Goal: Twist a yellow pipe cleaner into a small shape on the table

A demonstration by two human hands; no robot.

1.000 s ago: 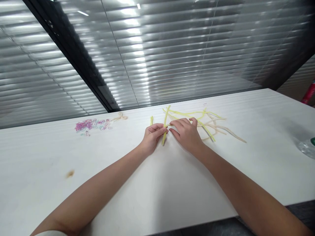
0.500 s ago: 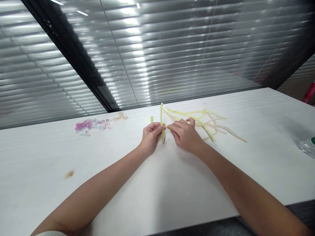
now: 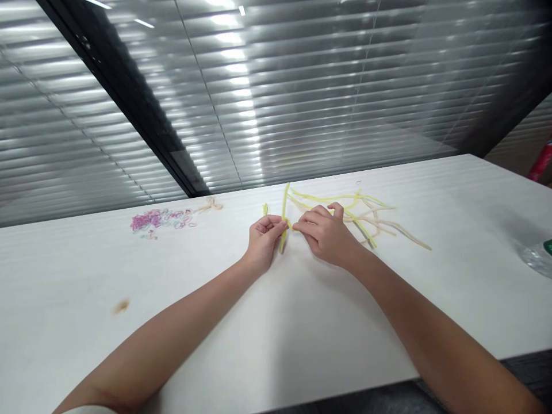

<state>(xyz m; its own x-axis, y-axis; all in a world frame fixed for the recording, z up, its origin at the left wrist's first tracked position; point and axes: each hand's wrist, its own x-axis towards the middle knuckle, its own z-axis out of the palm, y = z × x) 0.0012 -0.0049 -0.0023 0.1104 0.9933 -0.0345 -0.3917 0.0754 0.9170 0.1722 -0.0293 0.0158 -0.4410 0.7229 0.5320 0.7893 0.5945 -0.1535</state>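
Near the table's (image 3: 276, 345) far edge, we pinched the yellow pipe cleaner (image 3: 283, 221) upright in our left hand (image 3: 264, 236) while our right hand (image 3: 325, 233) gripped its middle, seemingly mid-twist, needing steady tension next.

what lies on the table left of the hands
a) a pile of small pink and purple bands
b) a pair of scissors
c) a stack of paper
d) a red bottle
a: a scatter of small pink and purple bands lies on the table to the left of the left hand, which pinches a yellow stem together with the right hand.
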